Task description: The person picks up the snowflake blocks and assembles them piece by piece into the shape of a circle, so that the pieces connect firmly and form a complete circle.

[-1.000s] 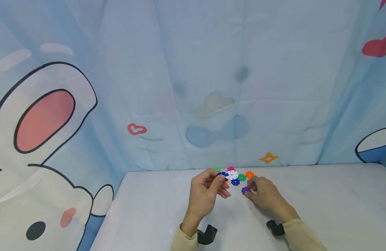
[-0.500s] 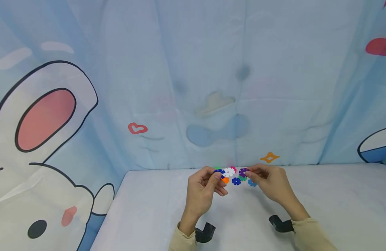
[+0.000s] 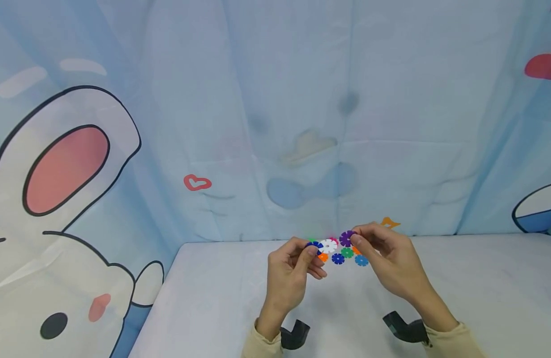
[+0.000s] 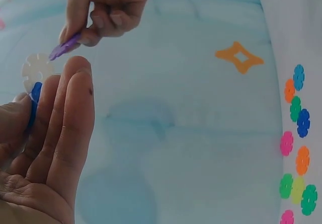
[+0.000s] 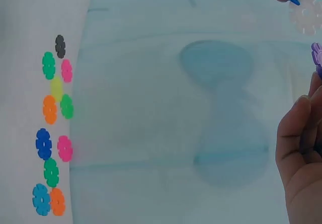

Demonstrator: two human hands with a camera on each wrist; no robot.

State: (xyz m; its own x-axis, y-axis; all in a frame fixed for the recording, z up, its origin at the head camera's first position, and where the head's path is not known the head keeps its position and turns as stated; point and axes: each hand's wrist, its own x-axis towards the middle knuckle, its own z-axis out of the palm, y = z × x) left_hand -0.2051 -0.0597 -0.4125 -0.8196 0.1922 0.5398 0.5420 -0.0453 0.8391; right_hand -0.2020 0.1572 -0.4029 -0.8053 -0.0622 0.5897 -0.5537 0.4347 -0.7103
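In the head view my left hand (image 3: 288, 278) pinches a dark blue notched plastic disc (image 3: 314, 246) between thumb and fingers. A white notched disc (image 3: 328, 245) is joined to it, set at an angle in the left wrist view. My right hand (image 3: 394, 258) pinches a purple notched disc (image 3: 346, 238) by its edge. The purple disc (image 4: 64, 47) hangs close beside the white disc (image 4: 37, 72), with a small gap between them in the right wrist view. Both hands are raised above the table, and the left hand's other fingers (image 4: 75, 113) extend loosely.
Several loose notched discs lie on the white table (image 3: 222, 293) near its back edge, among them a green disc (image 3: 347, 252), a light blue disc (image 3: 361, 260) and a black disc (image 5: 60, 46). A blue printed curtain (image 3: 284, 99) hangs behind the table.
My right hand has lifted the purple disc off the table area and brought it up and left, near the white disc. The left hand has shifted only slightly.
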